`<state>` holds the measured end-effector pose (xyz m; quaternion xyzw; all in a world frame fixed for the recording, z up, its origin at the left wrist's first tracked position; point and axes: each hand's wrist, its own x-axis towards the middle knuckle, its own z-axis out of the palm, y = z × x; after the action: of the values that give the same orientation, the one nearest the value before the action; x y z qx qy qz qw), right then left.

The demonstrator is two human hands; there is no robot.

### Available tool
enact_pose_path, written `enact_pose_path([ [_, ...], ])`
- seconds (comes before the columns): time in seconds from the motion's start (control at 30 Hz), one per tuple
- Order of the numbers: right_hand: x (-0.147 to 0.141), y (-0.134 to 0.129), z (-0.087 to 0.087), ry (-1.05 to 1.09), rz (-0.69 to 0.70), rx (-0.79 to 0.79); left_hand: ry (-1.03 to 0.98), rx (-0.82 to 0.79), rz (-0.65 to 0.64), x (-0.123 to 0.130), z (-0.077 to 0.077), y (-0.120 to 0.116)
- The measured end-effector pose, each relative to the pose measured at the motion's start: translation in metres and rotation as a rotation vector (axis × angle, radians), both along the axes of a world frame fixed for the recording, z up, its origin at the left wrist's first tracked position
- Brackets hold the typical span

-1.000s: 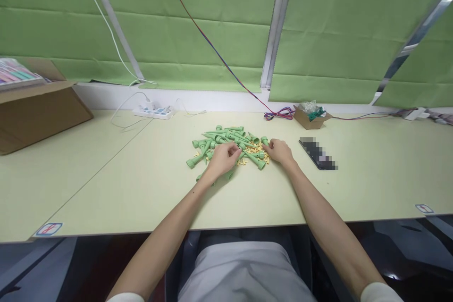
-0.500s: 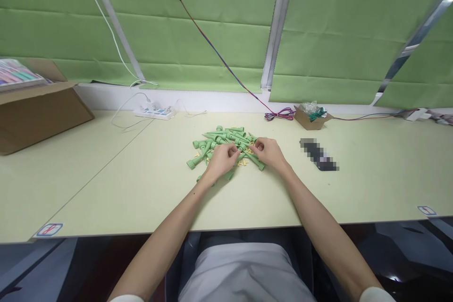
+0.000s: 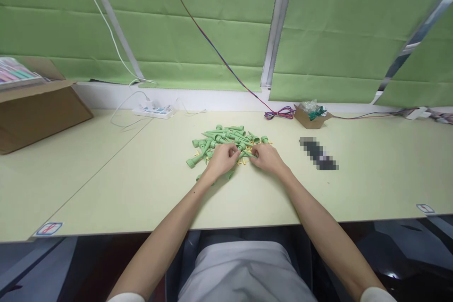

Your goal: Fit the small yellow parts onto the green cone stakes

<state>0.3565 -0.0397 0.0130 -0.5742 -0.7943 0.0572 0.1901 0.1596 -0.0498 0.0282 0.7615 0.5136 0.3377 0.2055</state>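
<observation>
A heap of green plastic spikes with wide round caps lies on the table, small yellow pieces scattered among and around them. My left hand is at the near side of the heap, thumb and fingertips pinched together; what they hold, if anything, is too small to make out. To its right, my right hand is closed around the thick end of one green spike, whose thin end points toward the left fingertips. Behind the right hand another capped spike shows. Both palms hide part of the heap.
At the left stands a cardboard box with colourful items on top. A white power strip, a coiled red-blue cable and a small carton with plastic bags lie at the back. A pixelated dark object is to the right.
My right hand has shifted slightly toward me and left, now covering the spike's thick end. A capped spike behind it has come into view. My left hand stays nearly still.
</observation>
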Motion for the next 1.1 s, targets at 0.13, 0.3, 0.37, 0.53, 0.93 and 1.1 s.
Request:
enact_pose_path([
  [0.13, 0.005, 0.002, 0.002, 0.120, 0.019, 0.007, -0.014, -0.012, -0.004, 0.001, 0.001, 0.000],
  [0.3, 0.005, 0.003, 0.005, 0.499, 0.110, 0.010, -0.054, -0.075, -0.055, 0.001, 0.004, -0.001],
  [0.37, 0.001, 0.001, 0.006, 0.651, 0.149, -0.029, -0.082, -0.098, -0.108, 0.001, 0.005, -0.003],
  [0.53, -0.014, -0.008, 0.007, 0.821, 0.300, -0.182, -0.159, -0.203, -0.238, 0.001, 0.010, -0.009],
  [0.93, -0.009, -0.006, 0.008, 0.703, 0.374, -0.125, 0.156, -0.133, -0.227, -0.007, 0.011, -0.005],
  [1.1, -0.004, -0.001, 0.005, 0.619, 0.318, -0.083, 0.200, -0.132, -0.185, -0.008, 0.007, -0.002],
])
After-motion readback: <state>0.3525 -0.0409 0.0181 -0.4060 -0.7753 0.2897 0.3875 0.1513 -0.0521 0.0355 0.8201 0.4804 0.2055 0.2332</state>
